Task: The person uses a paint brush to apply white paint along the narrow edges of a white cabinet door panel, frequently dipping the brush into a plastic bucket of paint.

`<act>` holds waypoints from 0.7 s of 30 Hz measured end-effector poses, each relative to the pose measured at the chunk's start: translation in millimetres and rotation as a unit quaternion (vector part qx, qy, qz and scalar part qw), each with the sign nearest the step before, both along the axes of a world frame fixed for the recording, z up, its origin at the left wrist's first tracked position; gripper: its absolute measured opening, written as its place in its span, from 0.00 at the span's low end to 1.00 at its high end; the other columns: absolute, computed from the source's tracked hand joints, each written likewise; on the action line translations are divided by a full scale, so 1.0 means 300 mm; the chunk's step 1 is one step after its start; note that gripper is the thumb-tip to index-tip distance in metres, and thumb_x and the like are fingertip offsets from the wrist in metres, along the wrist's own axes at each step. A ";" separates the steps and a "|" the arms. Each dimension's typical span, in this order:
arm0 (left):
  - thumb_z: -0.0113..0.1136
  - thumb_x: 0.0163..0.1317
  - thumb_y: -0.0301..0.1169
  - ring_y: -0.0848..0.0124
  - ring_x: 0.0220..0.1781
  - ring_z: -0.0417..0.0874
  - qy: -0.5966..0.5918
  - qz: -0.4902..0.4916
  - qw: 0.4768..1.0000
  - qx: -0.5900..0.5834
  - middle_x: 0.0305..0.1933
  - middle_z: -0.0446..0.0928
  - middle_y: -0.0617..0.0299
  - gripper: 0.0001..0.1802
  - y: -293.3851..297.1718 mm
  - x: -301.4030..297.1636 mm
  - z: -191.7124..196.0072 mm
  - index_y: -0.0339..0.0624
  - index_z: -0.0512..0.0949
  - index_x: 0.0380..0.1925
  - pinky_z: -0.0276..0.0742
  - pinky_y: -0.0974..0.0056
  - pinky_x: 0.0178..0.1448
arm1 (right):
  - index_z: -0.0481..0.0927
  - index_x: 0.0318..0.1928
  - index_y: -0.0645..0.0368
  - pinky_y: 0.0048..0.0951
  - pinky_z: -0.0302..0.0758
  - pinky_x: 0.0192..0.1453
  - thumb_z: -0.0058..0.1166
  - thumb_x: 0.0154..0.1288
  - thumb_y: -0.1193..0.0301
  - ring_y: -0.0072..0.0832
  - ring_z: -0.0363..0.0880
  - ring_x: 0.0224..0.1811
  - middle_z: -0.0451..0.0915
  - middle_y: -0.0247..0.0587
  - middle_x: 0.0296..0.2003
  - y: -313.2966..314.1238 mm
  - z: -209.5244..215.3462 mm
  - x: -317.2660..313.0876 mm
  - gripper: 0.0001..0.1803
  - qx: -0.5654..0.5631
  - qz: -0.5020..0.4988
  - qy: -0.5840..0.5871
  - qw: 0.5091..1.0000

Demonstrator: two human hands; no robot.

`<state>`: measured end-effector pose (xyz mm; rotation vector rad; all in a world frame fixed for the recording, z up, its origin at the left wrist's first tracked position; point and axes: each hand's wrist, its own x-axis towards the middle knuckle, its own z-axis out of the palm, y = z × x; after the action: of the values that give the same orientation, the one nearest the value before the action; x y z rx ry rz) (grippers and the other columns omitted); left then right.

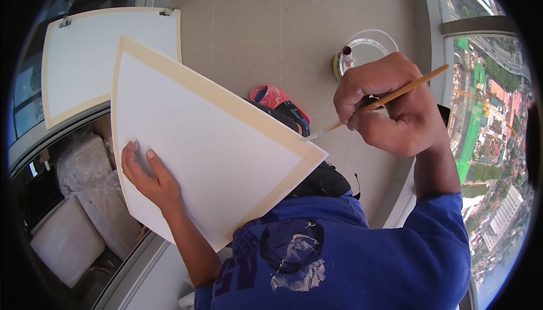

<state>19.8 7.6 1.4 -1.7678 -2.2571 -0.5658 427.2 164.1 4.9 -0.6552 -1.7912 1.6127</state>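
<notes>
A white panel (209, 140) bordered with cream masking tape (226, 98) lies tilted across my lap. My left hand (154, 177) rests on its left part, fingers spread and holding nothing. Above the panel's right corner, my right hand (393, 109) pinches a thin paintbrush (416, 88) with a wooden handle. Its pale, wet-looking bristles reach the tape close to that corner. Whether they touch the tape or hover just over it, I cannot tell.
Another white taped sheet (113, 55) is clipped up at the far left. Beyond my right hand stands an open paint can (337, 67) with a wire handle. My foot wears a red slipper (274, 96). Plastic-wrapped items (90, 168) fill an opening at left; a window (486, 140) lines the right.
</notes>
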 end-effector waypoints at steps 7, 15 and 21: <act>0.54 0.75 0.29 0.48 0.72 0.72 0.013 0.009 1.000 -0.002 0.67 0.74 0.44 0.19 -0.008 0.001 0.004 0.28 0.75 0.62 0.65 0.46 0.77 | 0.81 0.31 0.68 0.29 0.78 0.39 0.51 0.56 0.80 0.25 0.82 0.32 0.82 0.41 0.27 0.006 -0.012 -0.023 0.06 -0.040 -0.007 0.056 0.998; 0.61 0.71 0.30 0.50 0.70 0.74 -0.013 -0.034 0.999 0.021 0.65 0.76 0.44 0.23 -0.012 0.009 0.045 0.29 0.75 0.62 0.66 0.47 0.76 | 0.83 0.39 0.65 0.21 0.69 0.31 0.52 0.62 0.79 0.17 0.77 0.29 0.82 0.37 0.31 0.007 -0.149 -0.004 0.07 -0.157 -0.116 0.234 0.952; 0.67 0.59 0.36 0.48 0.69 0.74 0.018 -0.280 0.958 -0.053 0.67 0.76 0.44 0.30 0.152 0.232 0.168 0.37 0.77 0.61 0.62 0.43 0.75 | 0.83 0.38 0.65 0.21 0.70 0.32 0.52 0.63 0.77 0.18 0.77 0.29 0.82 0.39 0.31 0.002 -0.190 -0.015 0.07 -0.220 -0.148 0.252 0.931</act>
<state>89.3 53.3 51.9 -2.4629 -1.7715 -0.5047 422.6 164.8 -52.1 -0.5979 -0.9226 1.7768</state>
